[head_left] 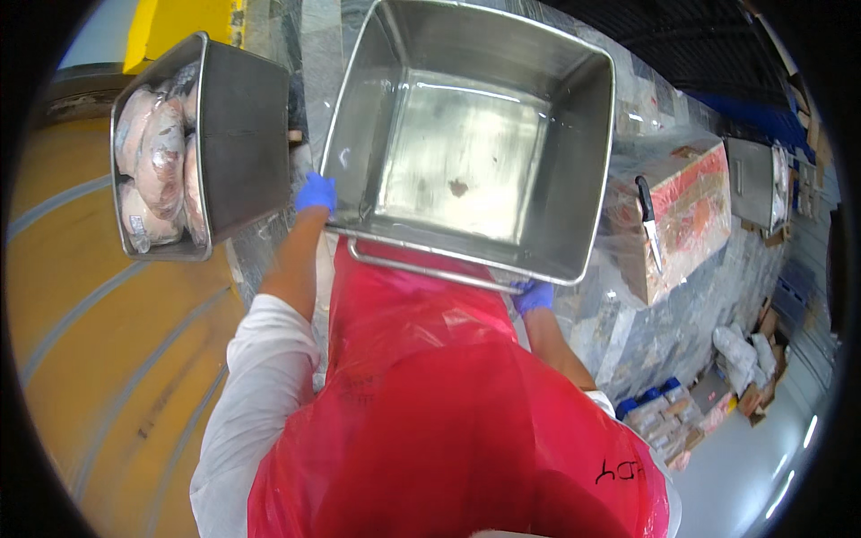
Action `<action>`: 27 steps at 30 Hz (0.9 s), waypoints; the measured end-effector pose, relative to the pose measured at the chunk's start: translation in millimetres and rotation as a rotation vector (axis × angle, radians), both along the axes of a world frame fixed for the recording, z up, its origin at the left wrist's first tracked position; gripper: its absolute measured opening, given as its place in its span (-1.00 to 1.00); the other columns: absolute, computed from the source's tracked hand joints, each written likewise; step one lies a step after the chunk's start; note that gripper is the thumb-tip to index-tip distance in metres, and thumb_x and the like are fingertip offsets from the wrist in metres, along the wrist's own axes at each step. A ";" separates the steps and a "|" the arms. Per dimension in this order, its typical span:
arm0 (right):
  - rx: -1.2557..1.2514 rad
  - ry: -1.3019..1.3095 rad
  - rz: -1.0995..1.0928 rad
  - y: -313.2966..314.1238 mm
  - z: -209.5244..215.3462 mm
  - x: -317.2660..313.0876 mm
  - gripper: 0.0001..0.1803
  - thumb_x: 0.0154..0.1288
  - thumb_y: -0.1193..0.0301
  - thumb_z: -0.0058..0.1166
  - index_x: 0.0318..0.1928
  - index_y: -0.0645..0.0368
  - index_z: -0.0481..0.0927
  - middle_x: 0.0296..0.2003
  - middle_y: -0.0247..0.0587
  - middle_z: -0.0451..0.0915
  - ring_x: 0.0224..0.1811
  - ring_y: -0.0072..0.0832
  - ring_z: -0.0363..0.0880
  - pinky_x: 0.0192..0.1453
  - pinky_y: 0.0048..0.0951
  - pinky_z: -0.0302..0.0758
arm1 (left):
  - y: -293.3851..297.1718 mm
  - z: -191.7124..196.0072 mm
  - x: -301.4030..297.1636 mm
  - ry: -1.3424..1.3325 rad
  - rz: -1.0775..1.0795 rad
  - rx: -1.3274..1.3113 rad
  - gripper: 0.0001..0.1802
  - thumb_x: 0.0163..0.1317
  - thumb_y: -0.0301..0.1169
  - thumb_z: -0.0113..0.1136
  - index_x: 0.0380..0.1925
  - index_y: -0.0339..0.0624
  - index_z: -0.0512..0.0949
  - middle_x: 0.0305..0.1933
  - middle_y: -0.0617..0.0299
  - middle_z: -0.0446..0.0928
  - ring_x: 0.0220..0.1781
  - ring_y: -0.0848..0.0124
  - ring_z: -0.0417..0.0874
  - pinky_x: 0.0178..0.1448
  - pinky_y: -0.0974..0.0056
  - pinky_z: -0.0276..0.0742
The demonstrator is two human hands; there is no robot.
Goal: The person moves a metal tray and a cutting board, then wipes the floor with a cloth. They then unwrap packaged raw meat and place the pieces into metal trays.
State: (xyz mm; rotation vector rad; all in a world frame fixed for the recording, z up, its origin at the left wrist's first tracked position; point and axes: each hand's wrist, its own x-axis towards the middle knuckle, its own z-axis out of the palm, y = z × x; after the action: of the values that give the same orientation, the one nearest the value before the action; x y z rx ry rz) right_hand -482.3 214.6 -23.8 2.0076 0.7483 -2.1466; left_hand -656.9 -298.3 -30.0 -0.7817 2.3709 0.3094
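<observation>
A large square stainless-steel tub stands in front of me, with a small dark reddish scrap on its wet bottom. In a blue glove, my left hand is closed at the tub's near left side. My right hand, gloved alike, is closed at the near right corner, by one end of the bar handle; the rim hides part of its fingers. To the left is a second metal tub, filled with bagged pale pink meat pieces.
On the right, a plastic-covered carton carries a black-handled knife. Farther right stands another metal bin. Cartons and crumpled plastic lie at the lower right. A yellow block is at the far left, above the brownish-yellow floor.
</observation>
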 end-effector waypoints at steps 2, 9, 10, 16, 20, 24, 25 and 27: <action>0.047 0.004 -0.041 -1.7 -6.6 -15.7 -0.75 0.40 0.08 -0.27 -0.29 -0.10 0.37 -0.54 -0.37 0.31 -0.54 -0.38 0.21 -0.31 -0.17 0.32 | -20.3 -11.8 -33.5 0.004 -0.020 0.024 -0.43 0.29 -0.03 0.04 0.06 -0.30 0.28 -0.01 -0.28 0.55 0.08 -0.15 0.58 0.14 -0.09 0.48; 0.281 0.009 0.029 -113.4 106.5 -151.1 -0.60 0.42 0.06 -0.32 -0.58 -0.14 0.19 -0.76 -0.47 0.06 -0.74 -0.52 0.02 -0.52 -0.35 0.25 | -48.2 38.9 -88.9 0.640 -0.449 0.061 -0.45 0.19 0.00 0.17 -0.05 -0.27 0.49 0.02 -0.13 0.49 -0.01 -0.01 0.57 0.08 -0.05 0.47; 0.278 0.045 0.045 -128.2 111.7 -169.1 -0.60 0.42 0.04 -0.32 -0.58 -0.14 0.20 -0.76 -0.47 0.05 -0.74 -0.52 0.02 -0.52 -0.37 0.24 | -48.2 39.4 -86.9 0.854 -0.508 0.184 -0.45 0.19 0.01 0.17 -0.06 -0.25 0.52 0.01 -0.11 0.50 -0.02 0.00 0.56 0.08 -0.05 0.46; 0.204 0.172 0.100 -215.9 132.7 -256.8 -0.65 0.48 0.04 -0.38 -0.14 -0.14 0.49 -0.50 -0.52 0.31 -0.61 -0.57 0.21 -0.53 -0.46 0.24 | -43.1 58.8 -113.7 0.848 -0.501 0.462 -0.40 0.07 0.10 0.27 -0.14 -0.22 0.60 -0.18 -0.09 0.61 -0.06 -0.02 0.58 0.09 -0.03 0.44; 0.269 0.101 0.131 -197.7 116.8 -247.1 -0.52 0.48 -0.11 -0.38 0.13 -0.19 0.46 -0.53 -0.52 0.22 -0.65 -0.61 0.05 -0.53 -0.49 0.17 | -40.7 72.8 -133.1 0.610 -0.598 0.579 -0.30 -0.01 0.25 0.26 -0.16 -0.17 0.63 -0.21 -0.07 0.63 -0.10 -0.01 0.61 0.08 -0.03 0.47; 0.273 0.086 0.077 -208.8 134.2 -254.9 -0.51 0.48 -0.11 -0.36 0.13 -0.15 0.45 -0.61 -0.52 0.09 -0.71 -0.61 0.00 -0.52 -0.48 0.15 | -44.0 81.0 -143.3 0.488 -0.769 0.546 -0.30 -0.03 0.31 0.22 -0.25 -0.13 0.66 -0.27 -0.04 0.63 -0.17 0.03 0.64 0.00 0.00 0.51; 0.249 0.116 0.090 -204.7 132.4 -251.4 -0.50 0.47 -0.12 -0.36 0.12 -0.14 0.45 -0.62 -0.52 0.07 -0.72 -0.61 -0.02 -0.52 -0.47 0.15 | -44.8 81.9 -143.8 0.477 -0.836 0.513 -0.31 -0.04 0.31 0.23 -0.28 -0.13 0.67 -0.31 -0.02 0.64 -0.21 0.04 0.65 -0.04 0.01 0.53; 0.232 0.150 0.120 -201.7 123.1 -248.4 -0.64 0.45 -0.07 -0.32 -0.14 -0.14 0.39 -0.67 -0.51 0.09 -0.74 -0.57 0.01 -0.50 -0.34 0.24 | -46.2 71.2 -144.1 0.404 -0.817 0.473 -0.32 -0.05 0.32 0.23 -0.31 -0.10 0.67 -0.35 -0.01 0.63 -0.23 0.06 0.65 -0.07 0.03 0.54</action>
State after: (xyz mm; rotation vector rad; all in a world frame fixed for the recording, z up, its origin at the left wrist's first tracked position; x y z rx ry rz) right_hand -730.7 12.9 99.3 1.8593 1.1573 -2.2488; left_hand -801.0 -344.5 41.3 0.5157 2.5882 0.6721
